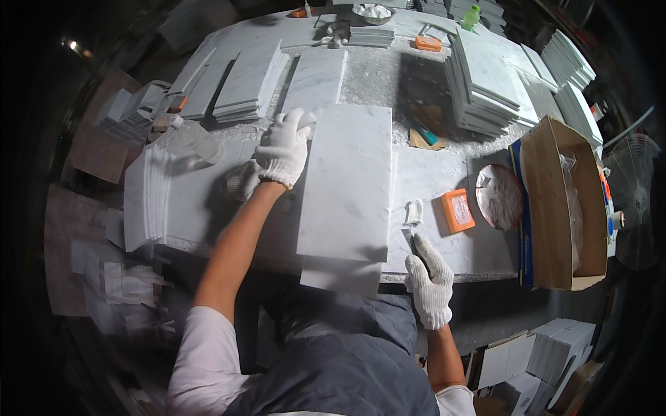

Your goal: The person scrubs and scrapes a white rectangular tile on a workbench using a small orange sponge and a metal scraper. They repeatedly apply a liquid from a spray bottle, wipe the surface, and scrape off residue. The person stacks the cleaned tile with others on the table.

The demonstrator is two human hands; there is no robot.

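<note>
A white marble tile [347, 180] with faint grey veins lies lengthwise before me, on another tile [343, 274] that juts past the table's near edge. My left hand [283, 147], in a white knit glove, is closed at the tile's far left corner; a pale greyish thing shows by its fingertips, too unclear to name. To the right of the tile, my gloved right hand [431, 284] is closed round a thin putty knife [414, 244], its tip pointing away from me. Just beyond that tip lies a small white piece [414, 212].
An orange box [458, 211] and a round plate smeared with white paste [499, 197] are on the right, beside an open cardboard box [555, 208]. Stacked marble tiles [485, 83] stand farther back; more tiles [149, 197] lean at left. A green-handled tool [424, 132] lies mid-table.
</note>
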